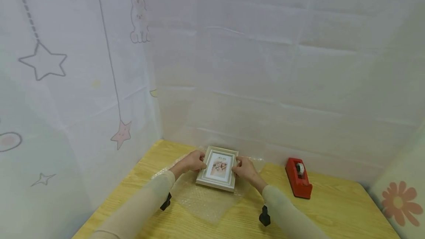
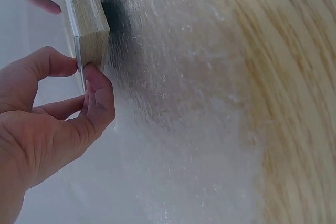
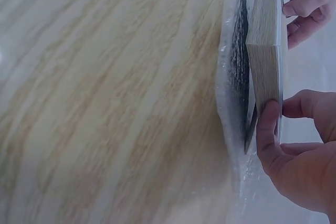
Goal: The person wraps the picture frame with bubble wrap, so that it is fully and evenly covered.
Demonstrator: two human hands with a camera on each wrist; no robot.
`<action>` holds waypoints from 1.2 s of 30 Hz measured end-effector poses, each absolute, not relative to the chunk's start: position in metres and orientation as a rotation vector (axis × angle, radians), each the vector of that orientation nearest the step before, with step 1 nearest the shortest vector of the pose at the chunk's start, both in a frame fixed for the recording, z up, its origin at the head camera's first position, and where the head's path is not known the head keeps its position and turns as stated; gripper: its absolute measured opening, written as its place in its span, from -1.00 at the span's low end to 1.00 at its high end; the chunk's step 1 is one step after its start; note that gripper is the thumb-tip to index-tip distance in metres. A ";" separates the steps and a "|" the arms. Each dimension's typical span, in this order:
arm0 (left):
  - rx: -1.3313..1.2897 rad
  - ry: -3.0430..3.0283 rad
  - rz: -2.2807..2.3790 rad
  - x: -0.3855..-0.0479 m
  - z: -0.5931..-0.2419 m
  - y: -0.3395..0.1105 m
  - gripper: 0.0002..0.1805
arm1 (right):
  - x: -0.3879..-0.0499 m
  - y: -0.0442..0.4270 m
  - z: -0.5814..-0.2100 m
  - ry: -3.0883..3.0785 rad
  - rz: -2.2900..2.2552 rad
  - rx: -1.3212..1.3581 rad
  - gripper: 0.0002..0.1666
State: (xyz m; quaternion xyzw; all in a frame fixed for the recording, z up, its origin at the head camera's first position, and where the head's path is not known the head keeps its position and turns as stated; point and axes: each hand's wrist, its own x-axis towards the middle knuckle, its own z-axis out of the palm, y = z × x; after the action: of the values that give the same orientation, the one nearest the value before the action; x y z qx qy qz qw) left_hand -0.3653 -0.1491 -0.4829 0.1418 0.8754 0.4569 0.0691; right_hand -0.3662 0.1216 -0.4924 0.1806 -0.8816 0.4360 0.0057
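A cream-coloured picture frame (image 1: 219, 168) with a printed photo in a white mat is held face up over a sheet of clear bubble wrap (image 1: 207, 200). My left hand (image 1: 191, 161) pinches the frame's left side between thumb and fingers. On the opposite side my right hand (image 1: 246, 170) grips the edge in the same way. From the side, the right wrist view shows the frame (image 3: 265, 61) tilted a little off the wrap, with a dark backing or stand beneath it. In the left wrist view a dark shadow or reflection lies on the bubble wrap (image 2: 178, 103) under the frame.
A red tape dispenser (image 1: 299, 182) with a roll of tape stands to the right on the yellow wood-grain table (image 1: 345, 209). Behind the table hangs a pale sheet (image 1: 249, 84), with another at the left bearing star and rabbit drawings.
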 end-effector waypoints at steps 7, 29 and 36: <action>0.472 2.641 1.375 -0.369 -0.490 -0.150 -0.63 | -0.372 0.122 -0.505 -2.737 1.369 0.597 -0.28; 0.511 2.485 1.444 -0.375 -0.497 -0.159 -0.66 | -0.375 0.123 -0.512 -2.768 1.381 0.559 -0.31; 0.447 2.440 1.536 -0.377 -0.501 -0.152 -0.54 | -0.375 0.128 -0.512 -2.750 1.373 0.495 -0.31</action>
State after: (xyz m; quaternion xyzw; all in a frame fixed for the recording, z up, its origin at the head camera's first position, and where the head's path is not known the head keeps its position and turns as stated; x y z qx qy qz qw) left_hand -0.3769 -0.1518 -0.5006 0.1523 0.8310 0.5232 0.1117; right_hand -0.3749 0.1277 -0.5119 0.1590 -0.8832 0.4410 0.0140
